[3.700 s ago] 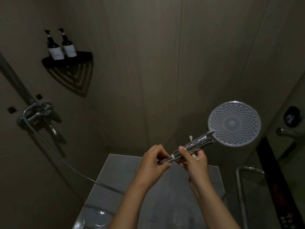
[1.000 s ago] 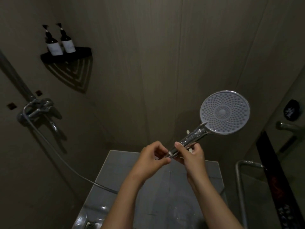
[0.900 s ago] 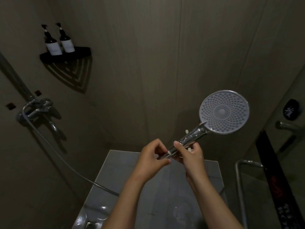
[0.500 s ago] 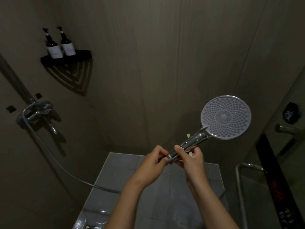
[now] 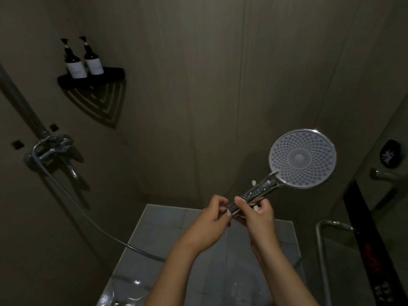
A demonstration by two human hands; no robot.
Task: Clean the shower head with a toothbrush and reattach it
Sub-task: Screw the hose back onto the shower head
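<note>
The shower head (image 5: 303, 159) is held up in mid-air at right of centre, its nozzle face toward the camera. The right hand (image 5: 259, 218) grips its chrome handle, and the left hand (image 5: 210, 220) pinches the handle's lower end. A hose (image 5: 88, 217) hangs from the wall tap (image 5: 51, 149) at left.

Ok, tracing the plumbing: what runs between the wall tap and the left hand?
In the head view, a grey hose leaves the wall tap, sags towards the left hand and disappears behind that forearm.
</note>
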